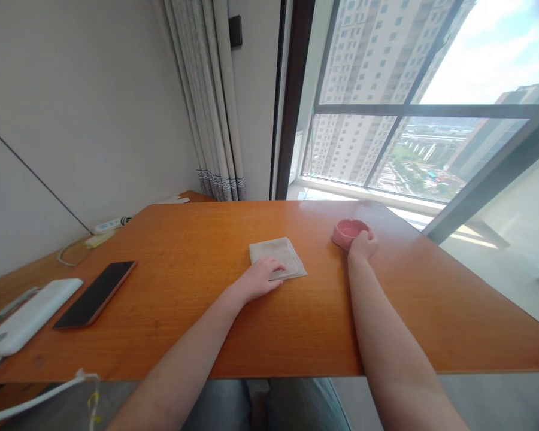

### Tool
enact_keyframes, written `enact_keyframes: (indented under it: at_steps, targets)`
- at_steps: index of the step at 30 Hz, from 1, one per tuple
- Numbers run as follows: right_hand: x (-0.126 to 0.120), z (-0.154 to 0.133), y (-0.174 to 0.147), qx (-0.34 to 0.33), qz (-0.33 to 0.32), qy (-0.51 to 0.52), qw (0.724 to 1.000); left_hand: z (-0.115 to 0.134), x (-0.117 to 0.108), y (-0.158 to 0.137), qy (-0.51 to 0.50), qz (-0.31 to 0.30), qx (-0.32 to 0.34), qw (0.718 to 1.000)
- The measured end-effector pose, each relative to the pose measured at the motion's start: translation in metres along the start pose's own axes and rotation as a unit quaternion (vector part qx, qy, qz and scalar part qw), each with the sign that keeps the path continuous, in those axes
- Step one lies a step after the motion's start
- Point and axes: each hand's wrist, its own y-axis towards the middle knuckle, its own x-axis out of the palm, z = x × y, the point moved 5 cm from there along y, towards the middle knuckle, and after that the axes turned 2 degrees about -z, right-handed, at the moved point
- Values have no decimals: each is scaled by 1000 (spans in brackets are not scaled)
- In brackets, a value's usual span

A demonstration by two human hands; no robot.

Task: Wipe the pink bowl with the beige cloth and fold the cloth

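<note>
A folded pale grey cloth (282, 251) lies flat in the middle of the wooden table. My left hand (258, 279) rests on its near left part, fingers apart and not closed around it. Farther right stands a small pink bowl (341, 234) with thick walls, upright on the tabletop. My right hand (363, 244) grips the bowl's right side, and the fingers partly cover its wall. Nothing can be made out inside the bowl.
On the left of the wooden table (184, 239) lie a dark phone (96, 294) and a white power bank (33, 314). A white cable (40, 402) hangs at the near left edge. Behind, a power strip (109, 225) sits by the wall. A window is at right.
</note>
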Motion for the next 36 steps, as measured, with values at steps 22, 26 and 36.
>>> enact_keyframes:
  at_steps: [22,26,36]
  targets:
    - [27,-78,-92,-355,-92,-149,918,-27,-18,4,34,140,-123,982]
    - [59,-96,-182,-441,-329,-113,828,-54,-28,0,-210,324,-202,900]
    - [81,-62,-196,-352,-527,-350,690,-103,-76,-55,-345,663,-302,592]
